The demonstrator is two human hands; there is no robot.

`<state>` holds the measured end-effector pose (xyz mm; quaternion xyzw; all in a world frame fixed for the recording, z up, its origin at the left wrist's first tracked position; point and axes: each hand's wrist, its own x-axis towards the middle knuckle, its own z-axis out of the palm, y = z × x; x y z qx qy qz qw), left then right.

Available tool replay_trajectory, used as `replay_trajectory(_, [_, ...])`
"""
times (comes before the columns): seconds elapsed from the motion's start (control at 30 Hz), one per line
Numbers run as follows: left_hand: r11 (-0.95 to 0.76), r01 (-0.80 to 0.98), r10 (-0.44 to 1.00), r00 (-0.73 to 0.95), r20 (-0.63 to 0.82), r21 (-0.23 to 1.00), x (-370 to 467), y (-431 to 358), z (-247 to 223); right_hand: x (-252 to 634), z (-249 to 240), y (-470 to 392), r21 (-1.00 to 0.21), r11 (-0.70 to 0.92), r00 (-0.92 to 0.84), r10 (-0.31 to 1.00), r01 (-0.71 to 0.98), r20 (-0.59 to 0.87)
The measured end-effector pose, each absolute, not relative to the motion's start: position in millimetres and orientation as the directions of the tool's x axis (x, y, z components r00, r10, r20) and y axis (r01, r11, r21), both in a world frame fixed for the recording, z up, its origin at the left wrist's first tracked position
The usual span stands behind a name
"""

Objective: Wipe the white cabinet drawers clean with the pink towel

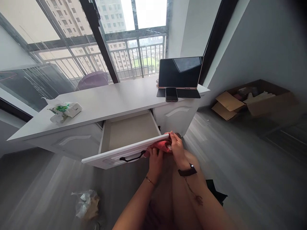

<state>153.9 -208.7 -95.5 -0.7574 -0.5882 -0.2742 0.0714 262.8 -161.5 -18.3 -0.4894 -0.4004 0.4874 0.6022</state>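
Observation:
A white drawer (131,130) is pulled out of the white cabinet, and its inside holds nothing that I can see. Against the right end of the drawer front (103,160) is a bunched red cloth (163,146). My left hand (155,159) presses the cloth to the outer face, fingers bent over it, just right of the black handle (132,156). At the front's top right corner, my right hand (177,147) is closed on the cloth, thumb and fingers near the edge. Part of the cloth is hidden behind both hands.
On the white cabinet top (120,99) stand a tablet (181,72), a phone (171,94) and a tissue pack (72,109). An open cardboard box (268,103) sits on the floor at right. A plastic bag (87,204) lies at lower left.

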Motion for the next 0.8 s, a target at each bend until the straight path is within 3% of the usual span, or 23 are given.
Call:
replay_trajectory(0.23, [-0.379,0.923,0.865,0.378,0.329,-0.064,121,-213,-127,264,-16,-164,-0.982,0.047,0.206,0.979,-0.185,0.008])
replay_trajectory(0.63, [-0.308,0.891,0.868,0.406,0.285,-0.332,-35,-262,-133,261,-16,-167,-0.966,0.040,0.180,0.984,-0.257,-0.007])
replay_trajectory(0.73, [-0.202,0.935,0.875,0.306,0.376,-0.292,-83,-281,-128,260,-18,-166,-0.970,0.050,0.191,0.982,-0.239,0.003])
replay_trajectory(0.8, [-0.086,0.992,0.857,0.118,0.502,-0.088,-109,-288,-122,260,-18,-166,-0.976,0.067,0.206,0.978,-0.207,0.023])
